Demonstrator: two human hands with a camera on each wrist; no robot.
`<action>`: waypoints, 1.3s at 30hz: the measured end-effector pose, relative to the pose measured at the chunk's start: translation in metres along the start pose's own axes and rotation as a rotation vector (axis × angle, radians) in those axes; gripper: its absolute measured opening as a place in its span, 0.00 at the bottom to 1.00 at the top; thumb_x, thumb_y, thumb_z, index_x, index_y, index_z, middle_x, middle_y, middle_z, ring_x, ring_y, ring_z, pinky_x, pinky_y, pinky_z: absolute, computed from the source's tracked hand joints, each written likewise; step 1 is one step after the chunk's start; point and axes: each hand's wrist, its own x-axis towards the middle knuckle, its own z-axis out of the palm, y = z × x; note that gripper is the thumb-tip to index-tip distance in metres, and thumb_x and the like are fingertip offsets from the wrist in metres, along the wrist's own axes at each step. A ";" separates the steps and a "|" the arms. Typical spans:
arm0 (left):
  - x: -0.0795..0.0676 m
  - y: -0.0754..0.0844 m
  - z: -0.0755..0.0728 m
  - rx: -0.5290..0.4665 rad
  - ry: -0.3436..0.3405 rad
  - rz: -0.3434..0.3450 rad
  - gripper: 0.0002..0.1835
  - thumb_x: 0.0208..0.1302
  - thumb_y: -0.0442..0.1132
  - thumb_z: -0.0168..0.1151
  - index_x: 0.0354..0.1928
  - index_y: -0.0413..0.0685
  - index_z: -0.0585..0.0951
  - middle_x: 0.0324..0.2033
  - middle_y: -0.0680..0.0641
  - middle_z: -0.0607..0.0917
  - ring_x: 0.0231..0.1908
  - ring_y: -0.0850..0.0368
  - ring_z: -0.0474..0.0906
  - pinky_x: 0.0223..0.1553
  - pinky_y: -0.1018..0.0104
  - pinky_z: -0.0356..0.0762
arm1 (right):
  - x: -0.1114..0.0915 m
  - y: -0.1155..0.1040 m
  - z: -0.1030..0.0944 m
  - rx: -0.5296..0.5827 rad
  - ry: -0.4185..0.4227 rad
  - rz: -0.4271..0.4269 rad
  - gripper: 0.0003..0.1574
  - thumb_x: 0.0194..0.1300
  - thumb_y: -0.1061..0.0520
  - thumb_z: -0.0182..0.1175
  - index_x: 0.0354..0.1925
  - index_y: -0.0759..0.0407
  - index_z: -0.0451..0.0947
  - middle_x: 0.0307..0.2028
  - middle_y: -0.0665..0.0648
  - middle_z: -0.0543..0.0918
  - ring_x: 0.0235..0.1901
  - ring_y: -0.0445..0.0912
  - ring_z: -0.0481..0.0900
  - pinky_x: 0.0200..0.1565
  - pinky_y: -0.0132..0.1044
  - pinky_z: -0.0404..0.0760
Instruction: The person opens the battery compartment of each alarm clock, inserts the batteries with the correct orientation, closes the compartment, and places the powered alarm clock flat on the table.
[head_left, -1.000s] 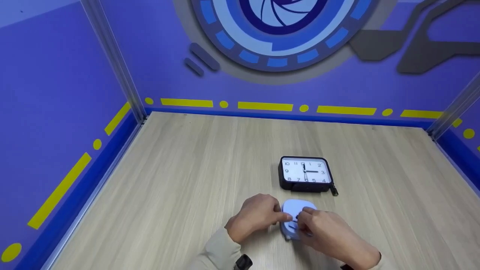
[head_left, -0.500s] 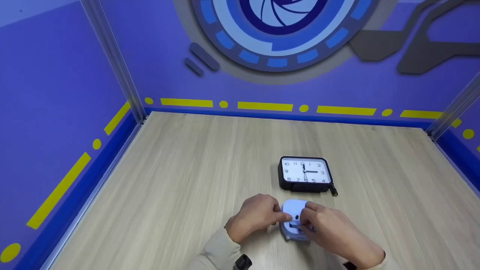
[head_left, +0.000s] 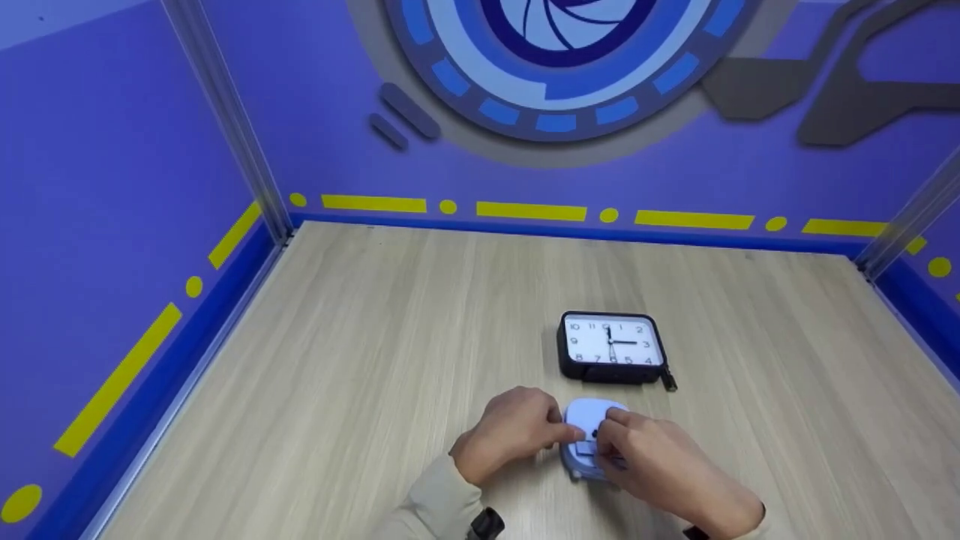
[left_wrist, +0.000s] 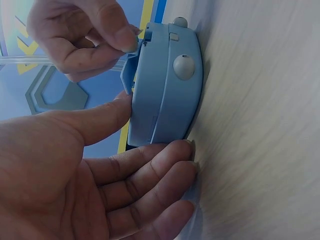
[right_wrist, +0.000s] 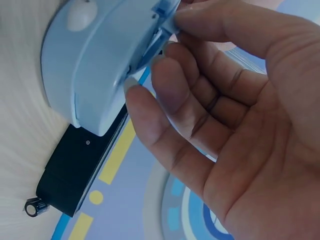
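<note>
A light blue rounded case (head_left: 592, 412), like a small alarm clock lying on its face, rests on the table with its back up. Two round white feet show along its side, one of them a knob-like foot (left_wrist: 184, 67) in the left wrist view. My left hand (head_left: 516, 426) steadies the case, thumb on its back edge and fingers against the side near the tabletop. Between thumb and fingertips my right hand (head_left: 651, 459) pinches a small light blue cover (left_wrist: 129, 72), which stands tilted at the case's back. Part of the cover is hidden behind the fingers.
Just beyond the case lies a black rectangular clock (head_left: 611, 345) with its white dial up and a small black piece (head_left: 670, 379) sticking out at its right corner. Blue printed panels (head_left: 480, 176) enclose the wooden table (head_left: 390, 322) at the back and sides.
My right hand shifted up and right, baring a dark slot in the case, then came slightly back. The light cover now shows over that slot. My left hand has stayed put.
</note>
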 end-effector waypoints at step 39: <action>-0.001 0.001 0.000 0.009 0.002 -0.001 0.21 0.68 0.54 0.73 0.21 0.52 0.83 0.13 0.63 0.75 0.16 0.67 0.69 0.21 0.69 0.61 | 0.000 0.000 0.004 -0.065 0.055 -0.061 0.19 0.52 0.63 0.80 0.27 0.51 0.77 0.27 0.41 0.70 0.24 0.33 0.63 0.23 0.31 0.67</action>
